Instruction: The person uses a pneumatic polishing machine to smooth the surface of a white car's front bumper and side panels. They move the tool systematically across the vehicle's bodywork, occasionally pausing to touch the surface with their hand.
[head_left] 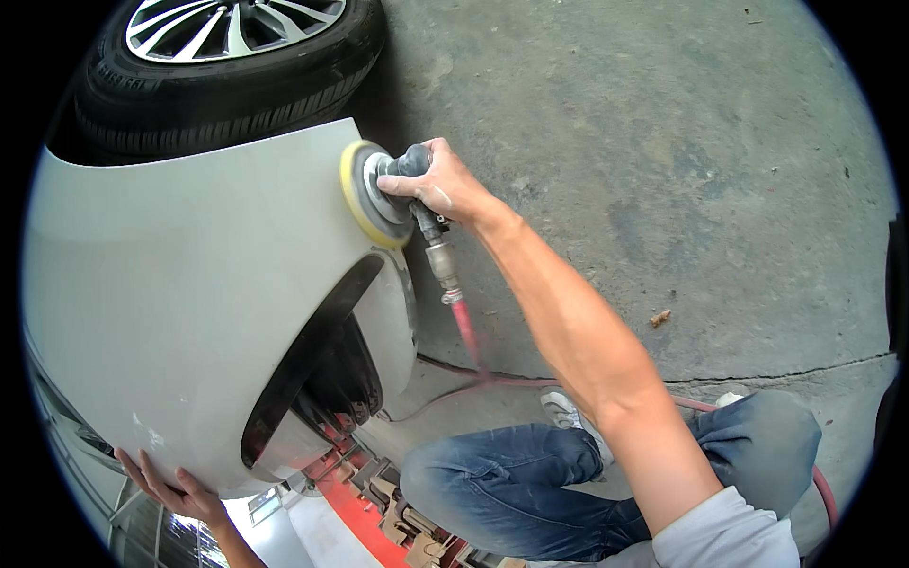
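An air sander (375, 176) with a round, yellow-edged pad is gripped in my right hand (437, 182), fingers wrapped round its dark body. Its pad stands edge-on against the lower edge of a light grey car bumper (199, 265). From the sander's grip a metal coupling (443, 265) leads into a red air hose (463, 327). My left hand (180, 488) lies on the bumper's near left edge, fingers spread and holding nothing. Between the hands, a dark slot-shaped opening (312, 360) cuts into the bumper. Pale dust marks my right hand.
A car wheel (237, 66) with a black tyre stands beyond the bumper. The hose runs along the cracked concrete floor (663, 189) behind my bent, jeans-clad legs (521, 483). A red panel (355, 516) and several brown pieces (407, 521) lie below the bumper.
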`<state>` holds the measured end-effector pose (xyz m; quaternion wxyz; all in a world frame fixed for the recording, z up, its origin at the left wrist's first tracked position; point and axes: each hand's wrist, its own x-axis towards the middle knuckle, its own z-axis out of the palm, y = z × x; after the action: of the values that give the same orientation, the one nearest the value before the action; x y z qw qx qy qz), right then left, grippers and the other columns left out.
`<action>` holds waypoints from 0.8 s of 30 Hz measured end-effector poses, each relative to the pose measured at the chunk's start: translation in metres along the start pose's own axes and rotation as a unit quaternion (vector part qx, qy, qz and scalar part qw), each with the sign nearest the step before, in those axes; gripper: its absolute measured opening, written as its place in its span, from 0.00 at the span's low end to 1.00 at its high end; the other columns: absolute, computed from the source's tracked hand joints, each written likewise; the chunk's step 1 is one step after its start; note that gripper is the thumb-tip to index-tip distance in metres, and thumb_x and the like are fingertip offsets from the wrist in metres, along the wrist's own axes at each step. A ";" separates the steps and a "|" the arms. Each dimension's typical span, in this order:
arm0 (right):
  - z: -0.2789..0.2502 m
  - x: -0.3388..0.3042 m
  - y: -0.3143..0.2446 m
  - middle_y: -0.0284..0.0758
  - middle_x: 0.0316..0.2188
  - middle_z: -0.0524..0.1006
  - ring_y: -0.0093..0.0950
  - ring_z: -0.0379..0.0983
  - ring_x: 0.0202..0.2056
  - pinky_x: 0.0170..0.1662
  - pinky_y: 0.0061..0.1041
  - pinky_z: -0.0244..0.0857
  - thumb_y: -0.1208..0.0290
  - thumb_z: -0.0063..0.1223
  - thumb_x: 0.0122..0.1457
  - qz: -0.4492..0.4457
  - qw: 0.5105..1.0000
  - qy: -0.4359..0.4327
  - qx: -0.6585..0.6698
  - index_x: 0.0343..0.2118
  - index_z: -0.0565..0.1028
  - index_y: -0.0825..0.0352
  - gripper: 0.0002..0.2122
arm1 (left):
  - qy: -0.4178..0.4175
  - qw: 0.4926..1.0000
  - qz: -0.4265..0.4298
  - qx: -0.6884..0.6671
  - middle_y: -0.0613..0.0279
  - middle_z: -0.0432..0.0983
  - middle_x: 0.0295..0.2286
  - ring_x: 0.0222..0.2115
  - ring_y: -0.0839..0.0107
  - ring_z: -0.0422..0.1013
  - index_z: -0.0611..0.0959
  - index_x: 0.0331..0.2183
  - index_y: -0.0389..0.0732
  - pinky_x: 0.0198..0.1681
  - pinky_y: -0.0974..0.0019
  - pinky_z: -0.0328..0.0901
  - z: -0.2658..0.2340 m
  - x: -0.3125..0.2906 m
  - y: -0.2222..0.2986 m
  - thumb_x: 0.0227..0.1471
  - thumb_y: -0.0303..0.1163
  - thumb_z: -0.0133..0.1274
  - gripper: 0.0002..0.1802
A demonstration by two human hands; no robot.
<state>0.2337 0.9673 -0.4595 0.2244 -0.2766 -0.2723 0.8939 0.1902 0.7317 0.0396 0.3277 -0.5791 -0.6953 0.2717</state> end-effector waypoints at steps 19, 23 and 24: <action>-0.030 -0.017 0.018 0.55 0.50 0.72 0.43 0.71 0.54 0.58 0.35 0.64 0.55 0.76 0.41 -0.008 0.970 0.004 -0.243 0.55 0.64 0.76 0.44 | 0.012 1.000 0.009 0.000 0.54 0.55 0.66 0.67 0.51 0.51 0.71 0.61 0.43 0.69 0.43 0.45 0.001 -0.003 -0.005 0.65 0.49 0.44 0.30; -0.023 -0.016 0.005 0.54 0.50 0.71 0.44 0.70 0.54 0.58 0.37 0.65 0.55 0.76 0.40 -0.051 0.961 0.066 -0.262 0.57 0.63 0.71 0.44 | 0.009 1.000 0.007 -0.007 0.54 0.55 0.66 0.67 0.51 0.50 0.71 0.61 0.43 0.69 0.43 0.45 0.000 -0.004 -0.004 0.65 0.49 0.43 0.30; -0.018 -0.010 0.001 0.53 0.50 0.71 0.44 0.70 0.53 0.57 0.37 0.65 0.55 0.76 0.40 -0.059 0.958 0.082 -0.267 0.57 0.63 0.71 0.44 | 0.012 1.000 0.009 -0.006 0.54 0.55 0.66 0.67 0.51 0.50 0.71 0.61 0.43 0.69 0.43 0.45 0.000 -0.002 -0.004 0.65 0.49 0.43 0.30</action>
<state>0.2521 0.9676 -0.4688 0.2165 -0.3820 -0.4977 0.7480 0.1880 0.7289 0.0423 0.3302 -0.5907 -0.6874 0.2637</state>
